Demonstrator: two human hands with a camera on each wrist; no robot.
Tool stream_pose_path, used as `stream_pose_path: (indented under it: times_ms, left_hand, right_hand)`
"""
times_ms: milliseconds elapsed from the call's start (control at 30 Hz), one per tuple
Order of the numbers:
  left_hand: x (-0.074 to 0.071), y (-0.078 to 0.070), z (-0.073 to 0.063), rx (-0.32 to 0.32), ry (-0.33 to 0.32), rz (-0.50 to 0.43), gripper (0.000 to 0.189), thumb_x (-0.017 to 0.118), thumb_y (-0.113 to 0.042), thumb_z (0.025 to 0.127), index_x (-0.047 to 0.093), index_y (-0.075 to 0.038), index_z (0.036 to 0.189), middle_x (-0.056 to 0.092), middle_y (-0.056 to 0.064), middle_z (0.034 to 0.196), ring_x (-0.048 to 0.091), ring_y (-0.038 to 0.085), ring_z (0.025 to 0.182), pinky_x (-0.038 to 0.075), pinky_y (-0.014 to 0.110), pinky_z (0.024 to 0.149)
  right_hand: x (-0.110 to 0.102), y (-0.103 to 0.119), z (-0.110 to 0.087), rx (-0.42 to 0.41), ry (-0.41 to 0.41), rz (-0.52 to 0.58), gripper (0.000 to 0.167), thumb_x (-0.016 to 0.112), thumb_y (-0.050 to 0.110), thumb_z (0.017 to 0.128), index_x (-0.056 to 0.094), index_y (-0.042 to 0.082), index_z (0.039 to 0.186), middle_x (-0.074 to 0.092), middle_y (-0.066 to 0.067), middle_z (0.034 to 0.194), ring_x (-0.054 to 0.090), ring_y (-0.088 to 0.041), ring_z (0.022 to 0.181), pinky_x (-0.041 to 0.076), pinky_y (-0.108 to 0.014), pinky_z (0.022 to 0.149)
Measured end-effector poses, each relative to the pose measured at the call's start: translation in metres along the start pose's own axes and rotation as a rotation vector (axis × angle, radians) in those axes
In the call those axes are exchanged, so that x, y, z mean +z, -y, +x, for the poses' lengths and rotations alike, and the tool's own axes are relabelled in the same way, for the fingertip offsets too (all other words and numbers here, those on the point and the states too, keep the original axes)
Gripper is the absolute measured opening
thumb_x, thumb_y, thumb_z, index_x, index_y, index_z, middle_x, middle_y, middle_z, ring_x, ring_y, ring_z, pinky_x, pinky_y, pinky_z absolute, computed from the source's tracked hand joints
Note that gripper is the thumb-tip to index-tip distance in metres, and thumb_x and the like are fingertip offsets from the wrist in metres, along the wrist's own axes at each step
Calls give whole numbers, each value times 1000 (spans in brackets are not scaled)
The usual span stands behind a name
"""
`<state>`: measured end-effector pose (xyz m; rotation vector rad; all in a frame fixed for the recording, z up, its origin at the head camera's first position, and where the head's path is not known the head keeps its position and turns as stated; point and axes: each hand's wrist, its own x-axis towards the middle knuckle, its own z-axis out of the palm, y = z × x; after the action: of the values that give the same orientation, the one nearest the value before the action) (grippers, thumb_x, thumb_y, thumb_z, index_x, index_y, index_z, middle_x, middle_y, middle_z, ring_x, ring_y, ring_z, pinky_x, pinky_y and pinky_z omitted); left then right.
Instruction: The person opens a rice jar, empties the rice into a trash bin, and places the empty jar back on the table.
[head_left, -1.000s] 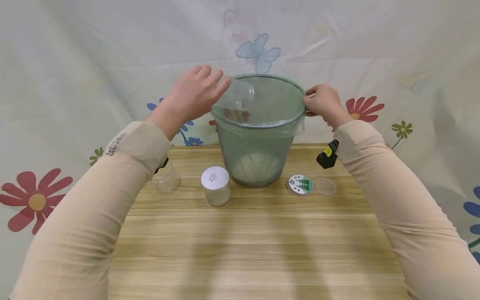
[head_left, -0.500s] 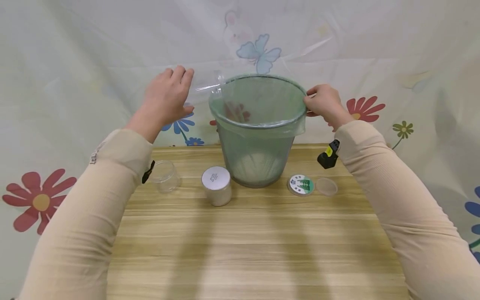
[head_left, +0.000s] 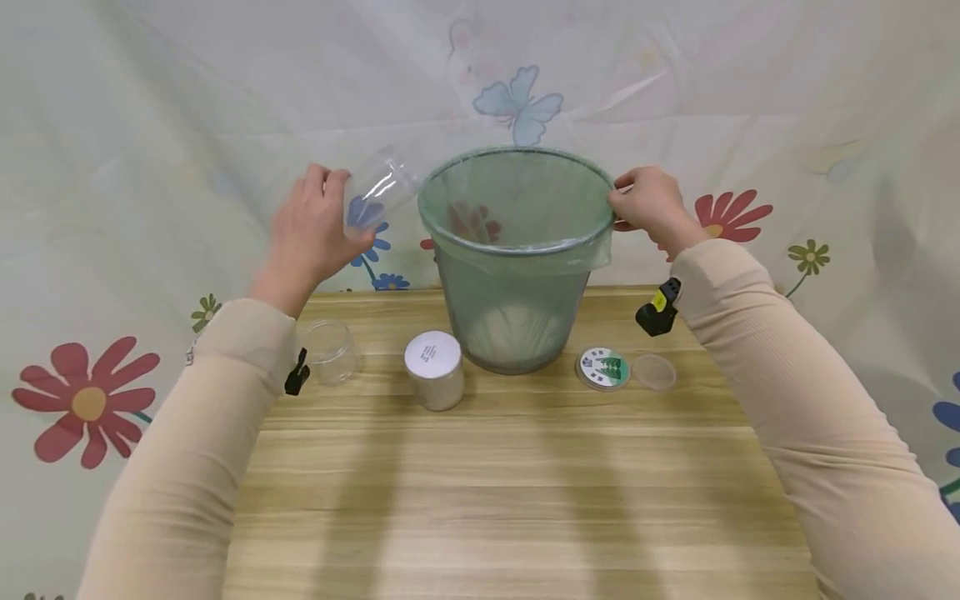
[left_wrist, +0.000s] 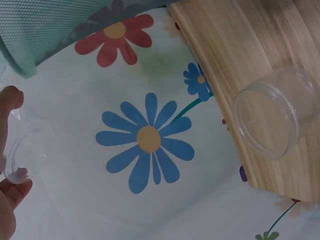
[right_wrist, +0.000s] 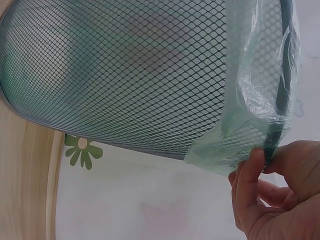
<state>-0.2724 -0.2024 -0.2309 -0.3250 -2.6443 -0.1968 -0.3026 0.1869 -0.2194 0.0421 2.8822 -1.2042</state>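
Note:
In the head view, my left hand [head_left: 307, 229] grips a clear plastic jar [head_left: 382, 187], tilted in the air just left of the bin. The left wrist view catches only part of that hand [left_wrist: 10, 125], thumb and finger about the jar [left_wrist: 32, 145]. A dark mesh bin [head_left: 517, 321] stands at the back of the table, lined with a thin green plastic bag [head_left: 517, 260] folded over its rim. My right hand [head_left: 648, 204] pinches the bagged rim at the right side. Close up in the right wrist view, its fingertips press the bag's edge [right_wrist: 215, 155] against the rim.
An uncapped clear jar [head_left: 330, 354] stands on the wooden table [head_left: 487, 483] at left. A jar with a white printed top [head_left: 433, 357] is in front of the bin. To its right lie a green-and-white lid [head_left: 602, 368] and a clear disc [head_left: 654, 372]. A flowered sheet [head_left: 225, 100] hangs behind.
My left hand has drawn the clear jar out from over the bin's mouth, leftward and somewhat lower, changing its tilt. The right hand has stayed at the rim.

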Motion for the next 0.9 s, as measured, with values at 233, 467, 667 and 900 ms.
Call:
stream_pose_path:
  times_ms: [233, 467, 667, 900]
  left_hand:
    - [22, 4, -11, -155, 27, -122, 77, 69, -36, 76, 35, -4, 136, 40, 19, 125, 46, 33, 100, 48, 49, 76]
    - [47, 8, -22, -219, 14, -221, 73, 67, -35, 76, 36, -2, 133, 40, 20, 125, 48, 36, 103, 46, 48, 81]
    - [75, 11, -31, -264, -47, -317, 65, 70, -31, 73, 41, -1, 123, 43, 17, 116, 47, 33, 100, 44, 45, 83]
    - [103, 10, -43, -341, -49, -443, 71, 73, -32, 72, 39, 1, 124, 41, 16, 119, 46, 31, 104, 43, 44, 87]
  right_hand:
    - [1, 1, -1, 7, -3, 11, 52, 40, 22, 93, 34, -1, 139, 51, -23, 124, 58, 3, 59, 55, -20, 67]
    - [2, 0, -1, 4, -7, 7, 51, 40, 22, 93, 35, -2, 138, 52, -23, 123, 63, -3, 66, 55, -24, 72]
    - [2, -1, 1, 1, -14, 12, 51, 40, 22, 93, 35, -2, 138, 52, -23, 123, 60, 0, 61, 55, -25, 72]
    - [3, -3, 2, 1, -18, 11, 50, 40, 21, 94, 36, -2, 137, 53, -23, 122, 57, 2, 58, 55, -25, 71]
